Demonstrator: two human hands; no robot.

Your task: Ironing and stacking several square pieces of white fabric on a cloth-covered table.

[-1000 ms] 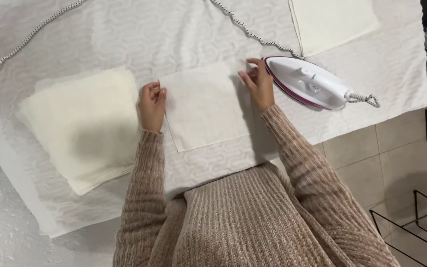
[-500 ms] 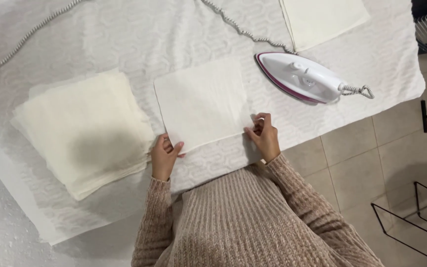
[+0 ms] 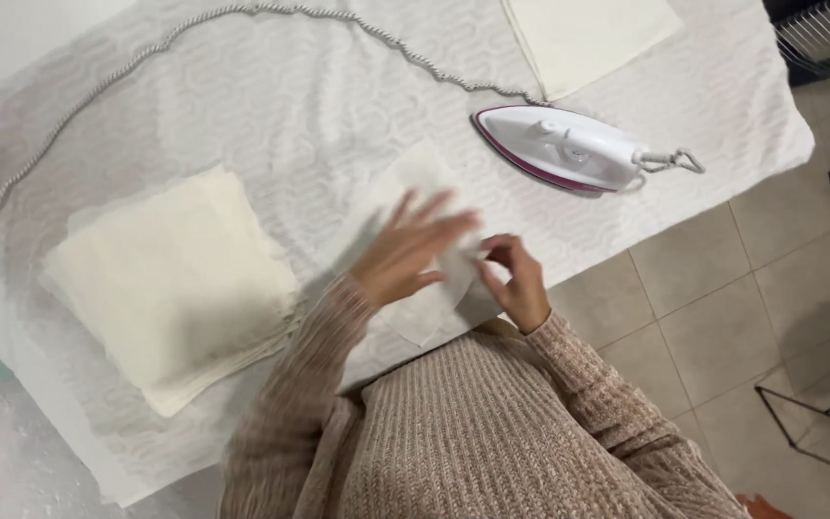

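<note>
Cloth square (image 3: pixel 422 309) is lying on the padded board (image 3: pixel 271 106) just before me; I'm pinching its near edge with my right hand (image 3: pixel 516 281), while my left hand (image 3: pixel 413 252), fingers spread loose, is smoothing it, though seemingly blurred.

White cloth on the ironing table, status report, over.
Left hand open, flat over white cloth. Right hand pinching its near edge. Iron parked clear, beyond.

The white cloth square (image 3: pixel 415 207) looks thin, matt and smooth. The table cover (image 3: pixel 280 106) is quilted fabric; the iron (image 3: pixel 569 146) is glossy plastic.
</note>
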